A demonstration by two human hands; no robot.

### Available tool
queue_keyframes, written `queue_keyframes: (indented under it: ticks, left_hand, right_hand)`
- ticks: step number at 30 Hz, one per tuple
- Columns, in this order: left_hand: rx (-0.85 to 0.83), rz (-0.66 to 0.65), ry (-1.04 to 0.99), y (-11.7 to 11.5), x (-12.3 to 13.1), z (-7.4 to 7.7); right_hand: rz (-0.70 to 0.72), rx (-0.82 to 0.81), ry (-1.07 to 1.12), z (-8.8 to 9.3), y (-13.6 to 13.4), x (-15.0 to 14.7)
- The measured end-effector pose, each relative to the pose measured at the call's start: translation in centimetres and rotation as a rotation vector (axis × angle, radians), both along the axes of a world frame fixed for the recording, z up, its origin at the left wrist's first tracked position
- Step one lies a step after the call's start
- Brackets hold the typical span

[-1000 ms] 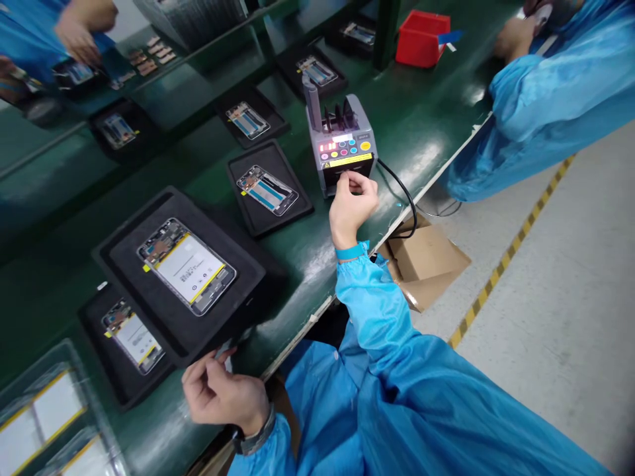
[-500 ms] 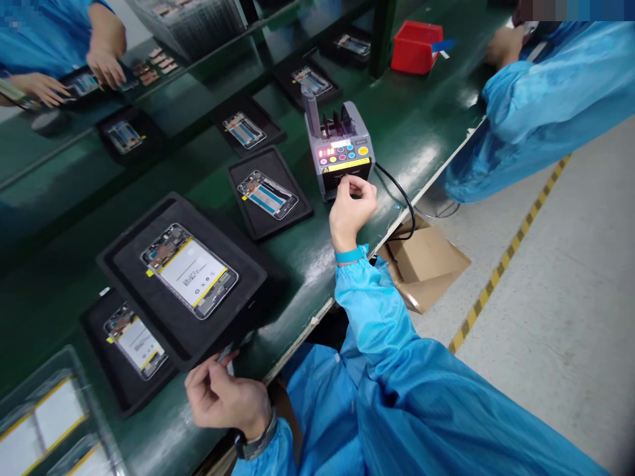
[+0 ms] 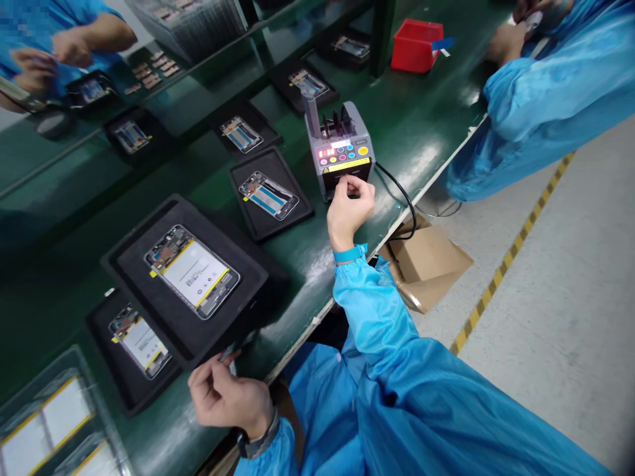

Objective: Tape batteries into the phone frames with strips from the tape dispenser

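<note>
My right hand is at the front of a grey tape dispenser with a lit red display. Thumb and forefinger are pinched together at its outlet; what is between them is too small to see. Low on the left, my left hand is closed with curled fingers, beside the near edge of a raised black tray. A small, partly hidden thing shows at its fingertips, and I cannot make out what it is. In that tray lies an opened phone with a white battery and a yellow tab.
Another black tray with an opened phone sits partly under the raised one. A battery-less phone lies in a tray near the dispenser. Clear tray of batteries at lower left, red bin at back, cardboard box below. Co-workers sit opposite and at right.
My hands stay in nearly the same places, and the view shifts slightly. The co-worker opposite has lifted both hands off the phone and brought them together.
</note>
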State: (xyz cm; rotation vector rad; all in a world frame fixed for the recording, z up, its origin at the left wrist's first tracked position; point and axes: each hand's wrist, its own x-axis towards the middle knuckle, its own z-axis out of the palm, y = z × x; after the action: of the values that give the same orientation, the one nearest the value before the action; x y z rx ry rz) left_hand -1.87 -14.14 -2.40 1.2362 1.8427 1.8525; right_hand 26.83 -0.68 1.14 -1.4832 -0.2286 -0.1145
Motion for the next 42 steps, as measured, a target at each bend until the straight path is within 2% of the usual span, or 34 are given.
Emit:
queue_keyframes:
  ticks: [15,27,34,42]
  left_hand:
    - [0.032,-0.005,-0.041,-0.1,0.1,0.1]
    - [-0.031,0.019,0.039,0.0,0.1,0.2]
    - [-0.034,0.003,0.067,0.0,0.1,0.2]
    - [-0.006,-0.008,0.028,0.0,0.1,0.2]
  right_hand:
    - [0.005,-0.004,0.027,0.3,0.0,-0.3]
    - [0.005,0.003,0.053,0.3,0.2,-0.3]
    - [-0.052,-0.012,0.056,0.5,0.8,-0.4]
    - [-0.020,0.044,0.075,0.3,-0.2,-0.5]
